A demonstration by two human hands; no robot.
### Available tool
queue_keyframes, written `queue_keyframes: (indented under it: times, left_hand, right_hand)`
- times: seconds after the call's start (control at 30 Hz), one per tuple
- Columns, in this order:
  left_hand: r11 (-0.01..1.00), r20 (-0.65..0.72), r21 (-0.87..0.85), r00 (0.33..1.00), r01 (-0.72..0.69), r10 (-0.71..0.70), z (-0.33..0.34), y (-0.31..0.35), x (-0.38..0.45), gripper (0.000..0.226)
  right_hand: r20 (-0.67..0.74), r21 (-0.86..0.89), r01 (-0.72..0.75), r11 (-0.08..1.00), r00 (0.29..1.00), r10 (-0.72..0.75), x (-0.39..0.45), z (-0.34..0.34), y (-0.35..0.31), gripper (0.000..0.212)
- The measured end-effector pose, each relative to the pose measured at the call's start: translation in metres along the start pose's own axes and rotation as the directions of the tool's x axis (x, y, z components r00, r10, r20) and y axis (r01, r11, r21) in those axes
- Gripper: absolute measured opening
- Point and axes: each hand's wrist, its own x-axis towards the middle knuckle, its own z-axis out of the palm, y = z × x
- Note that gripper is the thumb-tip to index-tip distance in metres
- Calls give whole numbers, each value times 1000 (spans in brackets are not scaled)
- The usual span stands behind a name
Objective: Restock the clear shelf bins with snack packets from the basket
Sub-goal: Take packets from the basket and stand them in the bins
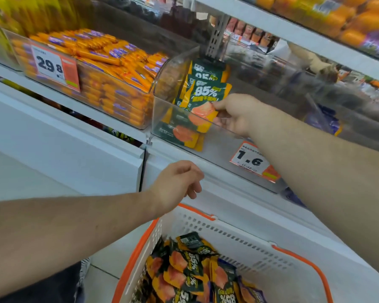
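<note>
The restock looks barely begun. The clear bin [184, 136] in the middle of the shelf, marked by the 1.6 price tag [253, 161] on its front wall, holds only a short row of dark green and orange snack packets [185, 132] leaning against its left wall, at about 12 o'clock from the basket; the rest of that bin, out toward 3 o'clock, shows bare floor. The right hand [236, 114] reaches over the bin's front lip and pinches one 85% packet [206, 101] by its lower corner between thumb and fingers, holding it against the row already standing there. That packet is inside the bin but not yet released.

The left hand [177, 184] hangs just above the far rim of the basket, fingers loosely curled, holding nothing. It is well apart from the right hand.

The white basket with orange rim [234, 235] at 6 o'clock still carries a thick heap of the same packets [190, 270], so most of the work is left. The neighbouring bin of orange sausage sticks [109, 73], at 10 o'clock with the 29.8 tag [49, 64], is already heaped full and seems to need nothing.
</note>
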Motion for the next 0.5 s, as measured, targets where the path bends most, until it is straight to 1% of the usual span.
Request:
queue_keyframes:
  times: [0.07,0.13,0.2,0.23,0.27,0.3,0.33,0.37,0.4,0.43,0.5]
  left_hand:
    - [1000,27,23,1000,10,-10,1,-4,1,15]
    - [999,43,43,999,27,-28,0,-8,2,16]
    - [997,59,59,997,48,-51,0,-13,3,15]
    - [996,68,66,996,59,-64,0,-15,4,14]
    - [994,76,79,994,70,-76,0,-17,4,14]
    - [992,82,98,993,80,-88,1,-19,5,13]
    - [989,86,121,991,90,-100,2,-21,5,12]
    - [985,92,142,990,97,-111,3,-23,5,12]
    - [981,102,163,987,104,-121,5,-24,4,12]
    - [977,113,186,985,109,-131,7,-25,4,12]
    - [959,130,260,980,113,-151,10,-28,2,10]
  right_hand:
    - [63,-102,-100,990,992,107,4,9,-1,16]
    - [89,-240,-168,956,977,194,5,15,0,22]
    - [69,-471,-158,868,974,215,6,16,1,25]
    - [56,-578,-128,806,979,196,3,16,1,25]
    - [35,-652,-89,753,988,148,0,15,1,25]
    - [2,-700,-44,713,998,63,-2,12,0,23]
    - [-40,-731,15,682,997,-65,-6,9,1,20]
    - [-87,-756,82,649,971,-224,-11,6,1,17]
    - [-114,-772,167,613,912,-393,-16,3,3,16]
    - [-106,-780,272,563,830,-548,-21,0,6,18]
    - [-18,-759,493,424,636,-771,-36,-4,15,22]
